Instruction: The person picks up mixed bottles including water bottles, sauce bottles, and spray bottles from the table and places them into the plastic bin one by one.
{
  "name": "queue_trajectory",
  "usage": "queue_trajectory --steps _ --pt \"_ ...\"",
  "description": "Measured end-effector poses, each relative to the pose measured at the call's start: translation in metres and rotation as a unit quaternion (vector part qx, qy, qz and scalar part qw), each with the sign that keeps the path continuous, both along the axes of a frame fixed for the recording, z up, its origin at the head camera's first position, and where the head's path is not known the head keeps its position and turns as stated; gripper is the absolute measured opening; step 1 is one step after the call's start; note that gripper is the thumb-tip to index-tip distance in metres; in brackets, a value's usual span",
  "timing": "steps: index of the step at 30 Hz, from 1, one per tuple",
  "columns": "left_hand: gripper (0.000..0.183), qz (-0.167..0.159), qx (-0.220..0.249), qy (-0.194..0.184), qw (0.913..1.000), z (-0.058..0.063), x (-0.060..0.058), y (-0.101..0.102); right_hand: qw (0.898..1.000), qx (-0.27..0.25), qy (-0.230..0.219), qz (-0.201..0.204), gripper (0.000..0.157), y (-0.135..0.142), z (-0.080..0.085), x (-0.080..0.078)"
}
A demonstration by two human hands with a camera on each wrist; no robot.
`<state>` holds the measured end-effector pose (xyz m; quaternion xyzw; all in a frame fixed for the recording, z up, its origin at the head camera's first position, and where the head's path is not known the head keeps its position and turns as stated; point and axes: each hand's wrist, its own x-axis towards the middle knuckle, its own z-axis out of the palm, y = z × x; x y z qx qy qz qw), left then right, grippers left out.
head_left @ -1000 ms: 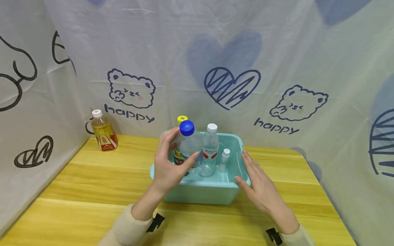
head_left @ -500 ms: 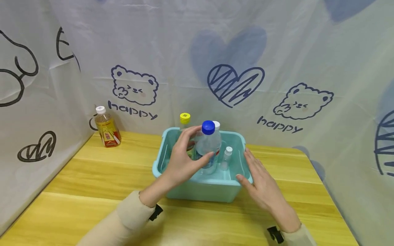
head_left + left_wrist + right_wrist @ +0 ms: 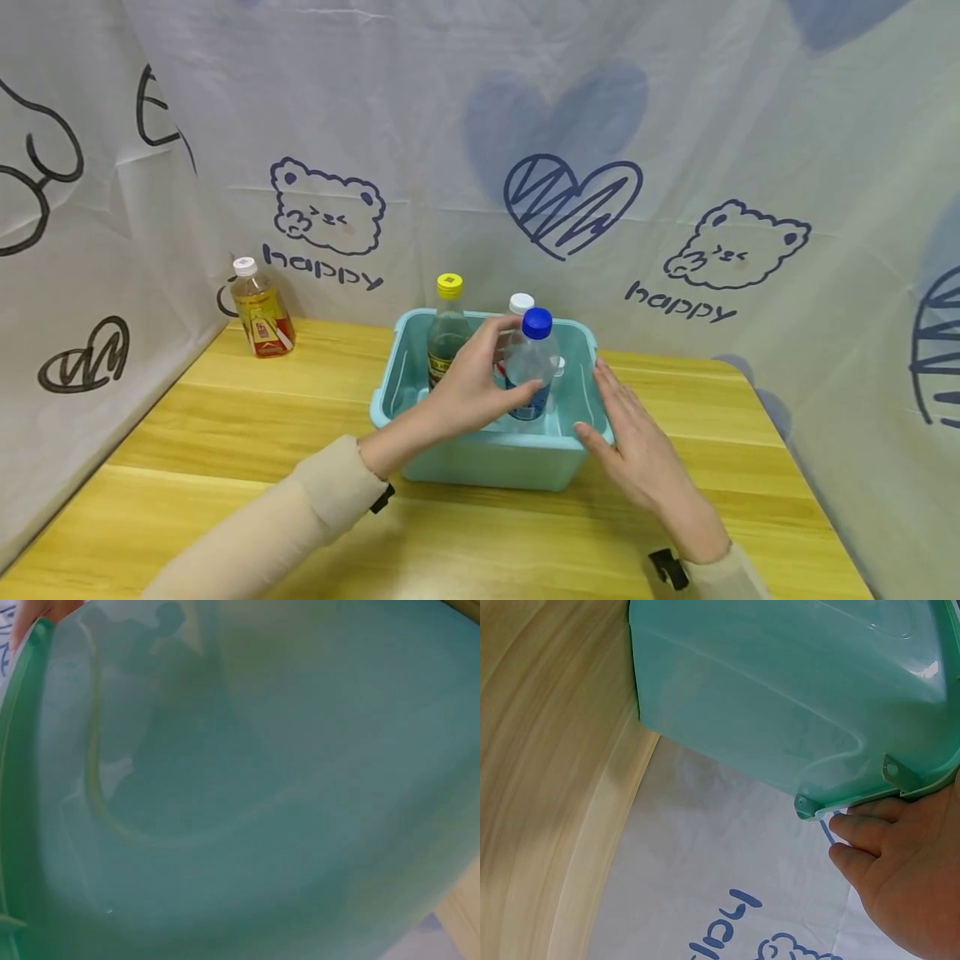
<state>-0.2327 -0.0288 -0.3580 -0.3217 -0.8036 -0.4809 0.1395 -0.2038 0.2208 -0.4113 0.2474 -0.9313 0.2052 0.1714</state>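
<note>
My left hand (image 3: pixel 477 375) grips a clear plastic bottle with a blue cap (image 3: pixel 537 323), fingers and thumb curled round its sides. The bottle is upright, its lower part inside the mint-green plastic bin (image 3: pixel 495 467). Straight fingers of my right hand (image 3: pixel 637 446) rest on the bin's right rim; the right wrist view shows this hand (image 3: pixel 907 862) against the edge. In the bin also stand a yellow-capped bottle (image 3: pixel 448 333), a white-capped bottle (image 3: pixel 521 303) mostly hidden behind my left hand, and a small white-capped bottle (image 3: pixel 561 364), largely covered. The bin wall (image 3: pixel 247 780) fills the left wrist view.
A white-capped bottle of amber drink with a yellow and red label (image 3: pixel 262 317) stands at the wooden table's (image 3: pixel 187 442) back left. A printed cloth (image 3: pixel 450 125) hangs behind and along both sides.
My left hand has carried the blue-capped bottle rightward and somewhat lower, uncovering the yellow-capped bottle and covering most of the small one. My right hand stays at the rim.
</note>
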Motion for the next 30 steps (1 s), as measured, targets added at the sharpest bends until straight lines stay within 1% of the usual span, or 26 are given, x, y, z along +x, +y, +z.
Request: queue_trajectory --steps 3,10,17,24,30 --pt "0.072 -0.001 -0.032 -0.005 0.9995 -0.002 -0.003 0.003 1.000 0.000 0.004 0.002 0.071 0.000 0.000 -0.001" --pt "0.075 -0.024 -0.084 -0.027 0.9958 -0.004 -0.006 0.010 1.000 0.001 0.002 0.000 0.071 0.000 -0.001 -0.001" --pt "0.076 -0.019 -0.129 -0.044 0.9905 -0.006 -0.009 0.013 1.000 0.002 0.001 0.002 0.071 0.000 0.000 -0.002" --pt "0.075 -0.026 -0.155 -0.033 0.9871 -0.008 -0.009 0.014 1.000 0.005 0.000 0.004 0.071 0.000 0.000 -0.002" --pt "0.077 -0.020 -0.184 -0.021 0.9824 -0.009 -0.008 0.016 1.000 0.003 -0.002 0.001 0.071 -0.001 0.000 -0.002"
